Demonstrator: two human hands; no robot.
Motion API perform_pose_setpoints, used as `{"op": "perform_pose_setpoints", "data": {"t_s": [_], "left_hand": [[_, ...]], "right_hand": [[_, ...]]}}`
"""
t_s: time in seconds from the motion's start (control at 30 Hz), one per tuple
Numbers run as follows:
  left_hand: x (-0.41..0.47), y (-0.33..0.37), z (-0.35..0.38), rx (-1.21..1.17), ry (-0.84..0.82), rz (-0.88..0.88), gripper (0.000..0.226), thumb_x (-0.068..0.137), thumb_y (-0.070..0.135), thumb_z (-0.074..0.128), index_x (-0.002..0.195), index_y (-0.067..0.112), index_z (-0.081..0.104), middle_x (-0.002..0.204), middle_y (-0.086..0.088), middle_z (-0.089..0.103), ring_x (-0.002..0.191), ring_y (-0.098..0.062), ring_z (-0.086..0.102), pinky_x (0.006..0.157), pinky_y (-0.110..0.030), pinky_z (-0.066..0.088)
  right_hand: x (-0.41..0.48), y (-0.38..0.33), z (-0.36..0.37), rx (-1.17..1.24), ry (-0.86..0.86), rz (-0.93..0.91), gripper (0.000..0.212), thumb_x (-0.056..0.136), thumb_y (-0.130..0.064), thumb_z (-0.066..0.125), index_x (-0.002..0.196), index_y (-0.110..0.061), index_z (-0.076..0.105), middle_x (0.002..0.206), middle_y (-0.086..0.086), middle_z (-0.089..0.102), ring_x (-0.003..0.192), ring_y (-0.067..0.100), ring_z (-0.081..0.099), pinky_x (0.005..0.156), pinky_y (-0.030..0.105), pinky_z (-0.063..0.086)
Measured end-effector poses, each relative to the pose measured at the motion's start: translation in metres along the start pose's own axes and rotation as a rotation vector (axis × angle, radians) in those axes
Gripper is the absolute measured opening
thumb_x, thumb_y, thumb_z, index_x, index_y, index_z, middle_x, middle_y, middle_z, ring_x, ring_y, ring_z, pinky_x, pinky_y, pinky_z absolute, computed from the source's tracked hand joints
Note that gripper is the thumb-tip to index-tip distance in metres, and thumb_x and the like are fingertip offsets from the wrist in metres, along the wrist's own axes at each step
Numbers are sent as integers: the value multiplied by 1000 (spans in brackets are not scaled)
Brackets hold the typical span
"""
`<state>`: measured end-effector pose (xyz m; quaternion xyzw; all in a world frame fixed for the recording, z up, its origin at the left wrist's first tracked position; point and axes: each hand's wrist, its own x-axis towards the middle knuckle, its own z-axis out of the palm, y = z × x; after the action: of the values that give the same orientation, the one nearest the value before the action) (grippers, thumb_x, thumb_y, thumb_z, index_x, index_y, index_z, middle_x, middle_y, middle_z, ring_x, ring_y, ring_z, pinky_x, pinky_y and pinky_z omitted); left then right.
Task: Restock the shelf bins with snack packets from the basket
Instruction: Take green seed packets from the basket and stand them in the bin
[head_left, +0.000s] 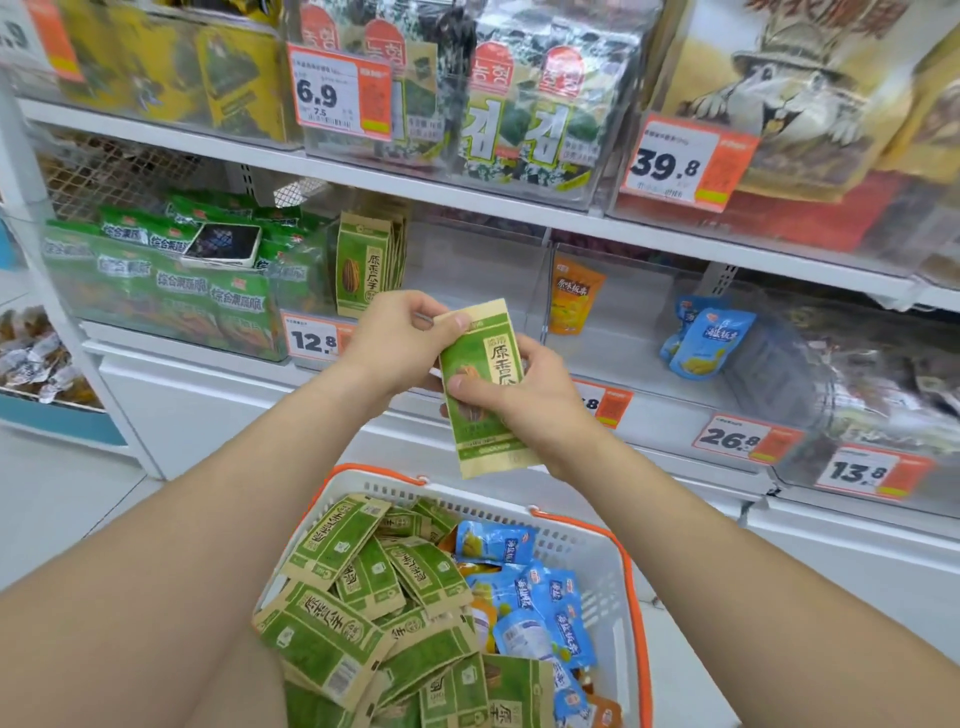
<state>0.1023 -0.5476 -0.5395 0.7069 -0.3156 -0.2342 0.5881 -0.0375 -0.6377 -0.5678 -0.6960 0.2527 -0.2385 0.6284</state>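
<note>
Both hands hold one green and tan sunflower-seed packet (485, 415) upright above the basket. My left hand (400, 343) pinches its top left corner. My right hand (524, 395) grips its middle from the right, thumb across the front. Below stands a white basket with an orange rim (631, 577), holding several green seed packets (343, 587) and blue packets (540, 597). In the clear shelf bin (467, 280) behind my hands, a few matching seed packets (366, 265) stand at its left side.
Left bin holds green packets (156, 280) with a dark phone-like item (222, 244) on top. Right bins hold an orange packet (574, 296) and blue packets (701, 338). Price tags line the shelf edge. Seaweed packs (519, 104) fill the shelf above.
</note>
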Motion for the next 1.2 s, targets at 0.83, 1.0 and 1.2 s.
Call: {"op": "perform_pose_setpoints", "data": {"t_s": [0.83,1.0,1.2], "left_hand": [[81,-48,-63,694,271,243,31,103,28,50,84,18,72,81,-6,73,88,-38,67,85,-48,56],[93,-71,-79,1002,270,104,38,94,36,46,72,18,71,76,-7,66,94,-36,51,96,-46,35],[100,-83,-85,1147,250,170,60,90,45,26,57,17,68,57,0,56,75,-30,52,98,-48,28]], "right_hand": [[112,-31,45,-227,217,-45,33,106,-43,49,117,-12,53,101,4,65,79,25,69,53,32,49],[172,-27,70,-201,225,-6,33,102,-33,45,127,-12,39,120,8,62,104,29,66,95,52,55],[213,-4,105,-432,197,-55,20,88,-30,71,102,-25,57,111,5,72,107,32,67,91,48,58]]}}
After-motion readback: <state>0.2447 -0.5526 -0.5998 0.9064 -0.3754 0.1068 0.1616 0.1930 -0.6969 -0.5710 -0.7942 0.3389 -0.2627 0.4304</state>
